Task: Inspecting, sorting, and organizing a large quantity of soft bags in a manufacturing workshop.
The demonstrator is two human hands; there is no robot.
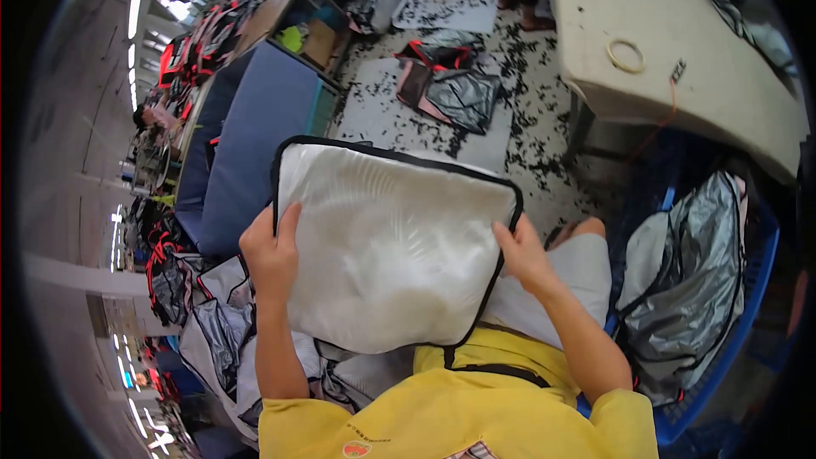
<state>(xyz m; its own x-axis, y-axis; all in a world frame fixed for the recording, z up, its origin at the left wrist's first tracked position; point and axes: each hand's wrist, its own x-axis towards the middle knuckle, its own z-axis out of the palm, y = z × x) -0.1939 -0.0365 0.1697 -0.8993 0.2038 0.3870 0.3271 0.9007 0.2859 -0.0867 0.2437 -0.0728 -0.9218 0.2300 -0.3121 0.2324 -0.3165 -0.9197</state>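
We hold the white pouch with black piping (387, 246) up over our lap, checking its flat face. Our left hand (272, 255) grips its left edge, fingers closed around it; our right hand (523, 255) pinches the right edge. Both forearms rise from below, elbows bent. Turning it over next would need both grips kept firm.

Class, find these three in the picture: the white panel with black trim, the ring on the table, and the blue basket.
white panel (387, 246): head view, middle of its face.
ring (626, 55): head view, its rim.
blue basket (752, 289): head view, right wall.
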